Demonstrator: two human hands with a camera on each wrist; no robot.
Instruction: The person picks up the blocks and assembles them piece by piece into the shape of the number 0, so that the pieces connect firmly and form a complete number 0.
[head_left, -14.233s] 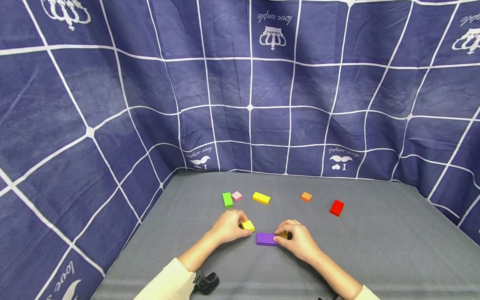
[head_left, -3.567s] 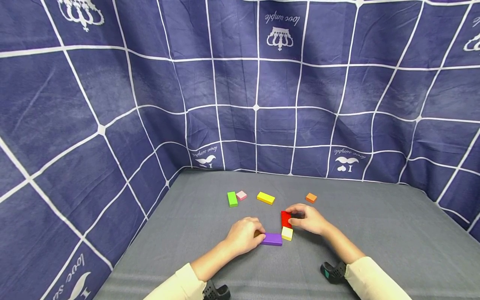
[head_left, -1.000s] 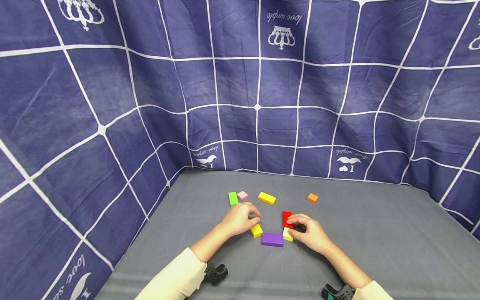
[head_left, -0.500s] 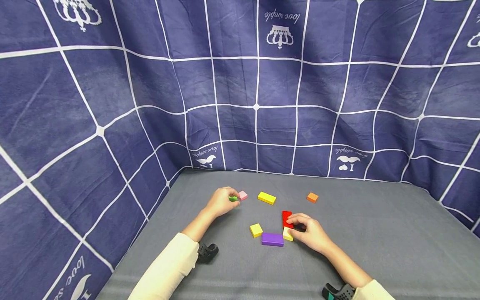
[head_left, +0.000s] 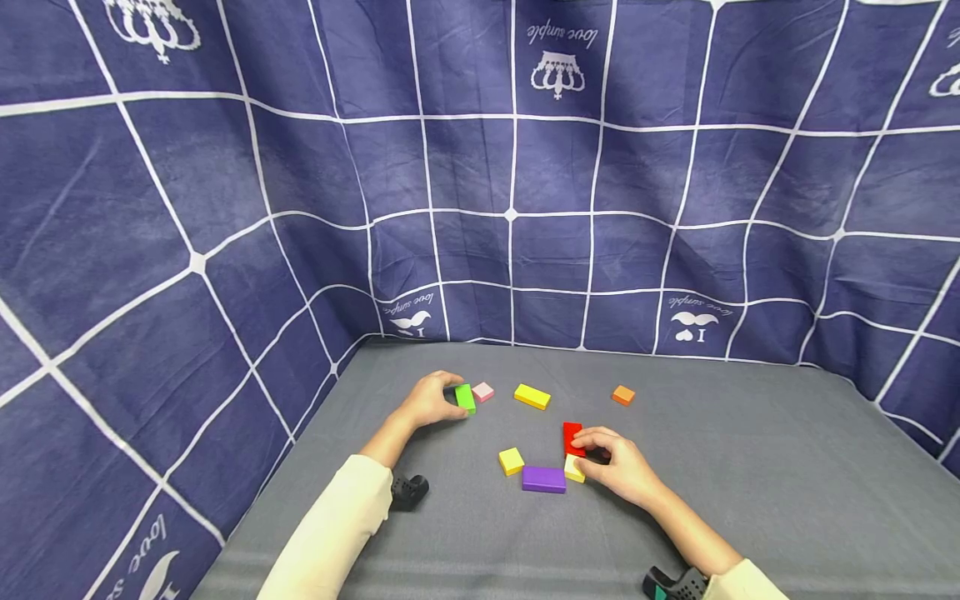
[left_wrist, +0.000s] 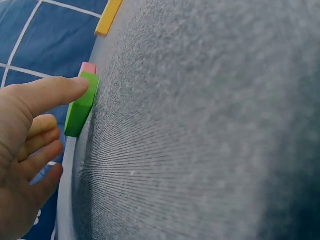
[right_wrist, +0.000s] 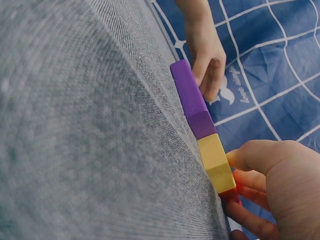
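Green rectangular block point(head_left: 466, 397), lying flat beside my left hand point(head_left: 429, 402); red rectangular block point(head_left: 572, 432) and pale-yellow squarish block point(head_left: 574, 472), flat, abutting, at my right hand point(head_left: 619, 468).

Your left hand point(head_left: 433, 402) sits farther forward than your right hand point(head_left: 617, 468); thumbs point(left_wrist: 52, 92) apart from fingers point(left_wrist: 46, 155), forearms point(head_left: 693, 533) angled inward.

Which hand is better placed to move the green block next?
Probably left: the left hand is at the green block, while the right hand is farther off, beside the red block.
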